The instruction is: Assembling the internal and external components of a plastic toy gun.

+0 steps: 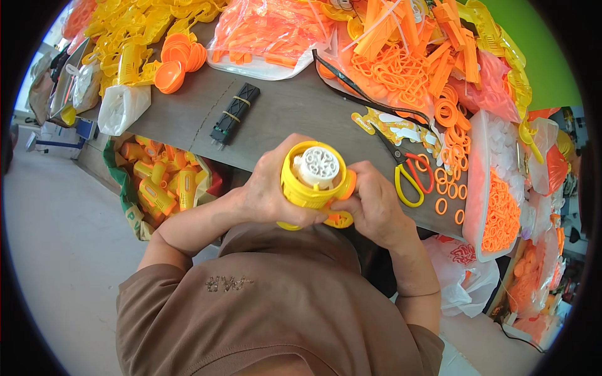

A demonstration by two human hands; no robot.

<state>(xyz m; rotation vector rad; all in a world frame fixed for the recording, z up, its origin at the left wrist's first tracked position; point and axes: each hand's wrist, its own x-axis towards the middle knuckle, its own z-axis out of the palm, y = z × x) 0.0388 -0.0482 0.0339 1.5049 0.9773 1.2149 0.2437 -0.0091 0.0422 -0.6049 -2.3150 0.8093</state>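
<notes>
Just in front of my body I hold a round yellow plastic toy housing (302, 197), its open end facing up. Inside it sits a white round insert (320, 165) with several holes in its top. My left hand (268, 188) is wrapped round the housing's left side. On the other side, my right hand (375, 210) is closed with thumb and fingers at an orange part (348, 186) on the housing's edge. Another orange piece (339, 219) shows below, at the housing's underside; the fingers partly hide how it joins.
A black rectangular block with rubber bands (235, 115) lies on the grey table (279, 116). To the right are scissors (407, 178), loose orange rings (446, 185), stickers (392, 128) and a tub of small orange rings (500, 216). A bag of yellow-orange toy bodies (157, 194) stands at left.
</notes>
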